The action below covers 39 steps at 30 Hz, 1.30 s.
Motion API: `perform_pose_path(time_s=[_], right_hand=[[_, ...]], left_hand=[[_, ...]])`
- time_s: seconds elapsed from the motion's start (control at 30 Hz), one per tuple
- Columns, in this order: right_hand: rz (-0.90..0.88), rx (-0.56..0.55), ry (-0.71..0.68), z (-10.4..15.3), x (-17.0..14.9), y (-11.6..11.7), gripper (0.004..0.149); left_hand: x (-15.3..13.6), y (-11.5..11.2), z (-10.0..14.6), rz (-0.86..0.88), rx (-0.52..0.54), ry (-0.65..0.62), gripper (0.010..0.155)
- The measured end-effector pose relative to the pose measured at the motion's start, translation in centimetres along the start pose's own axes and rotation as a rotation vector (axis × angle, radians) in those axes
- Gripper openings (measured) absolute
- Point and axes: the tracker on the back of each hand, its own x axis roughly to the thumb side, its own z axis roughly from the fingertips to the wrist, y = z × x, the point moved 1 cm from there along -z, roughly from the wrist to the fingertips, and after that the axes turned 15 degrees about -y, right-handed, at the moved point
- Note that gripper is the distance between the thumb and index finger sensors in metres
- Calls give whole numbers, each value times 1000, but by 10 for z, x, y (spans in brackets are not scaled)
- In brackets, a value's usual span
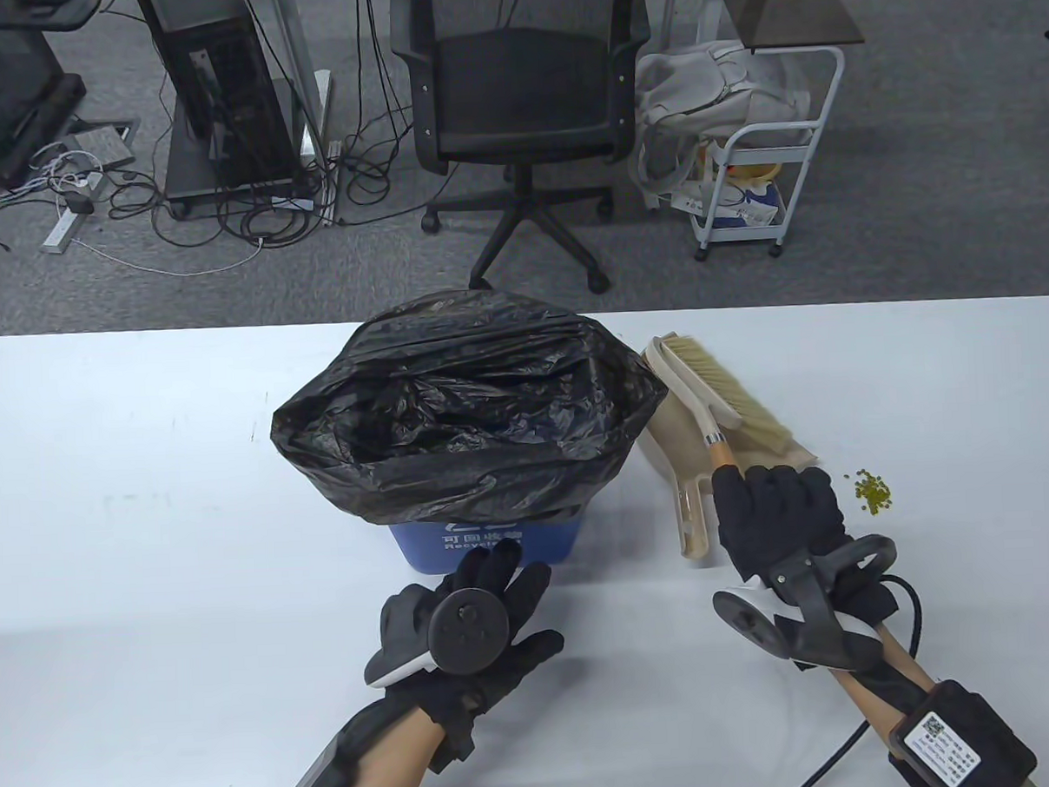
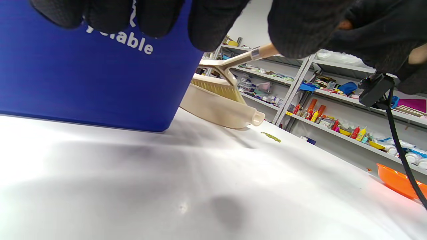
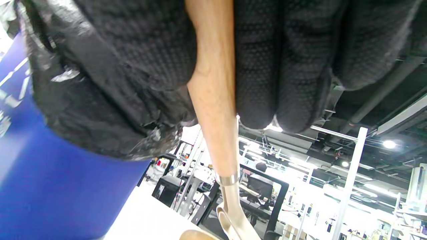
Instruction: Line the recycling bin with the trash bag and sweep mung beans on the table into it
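Note:
The blue recycling bin [image 1: 483,543] stands mid-table, lined with a black trash bag [image 1: 464,413] whose rim folds over its top. To its right a brush [image 1: 733,393] with beige bristles lies on a beige dustpan [image 1: 680,465]. My right hand [image 1: 777,508] grips the brush's wooden handle [image 3: 215,100], its fingers [image 3: 260,66] curled round it. A small pile of green mung beans [image 1: 873,489] lies just right of that hand. My left hand [image 1: 477,600] is held with spread, straight fingers at the bin's front wall [image 2: 83,76] and holds nothing.
The white table [image 1: 147,514] ends at a far edge with an office chair [image 1: 520,89] and a white cart [image 1: 758,175] beyond it. In the left wrist view an orange bowl [image 2: 400,181] sits at the right, with stocked shelves [image 2: 333,110] behind.

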Motion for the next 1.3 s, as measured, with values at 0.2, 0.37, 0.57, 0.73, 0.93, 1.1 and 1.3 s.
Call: perform_pose_path(time_s=[0.2, 0.37, 0.57, 0.73, 0.93, 1.1, 1.3], right_hand=[[7, -76, 56, 3, -17, -18, 58], [48, -90, 82, 6, -23, -38, 58], [94, -61, 113, 12, -23, -56, 58], [84, -52, 170, 22, -25, -65, 58], [44, -11, 224, 41, -21, -65, 58], [18, 35, 250, 54, -13, -55, 58], [18, 43, 288, 67, -8, -37, 59]], left_hand=[[-1, 1, 0, 4, 3, 1, 80], [-2, 1, 1, 7, -2, 3, 80], [-3, 2, 1, 12, -1, 9, 80], [-6, 4, 3, 16, 8, 17, 80], [-7, 5, 3, 20, 8, 20, 80], [-6, 5, 3, 21, 6, 17, 80], [-6, 5, 4, 20, 9, 15, 81]])
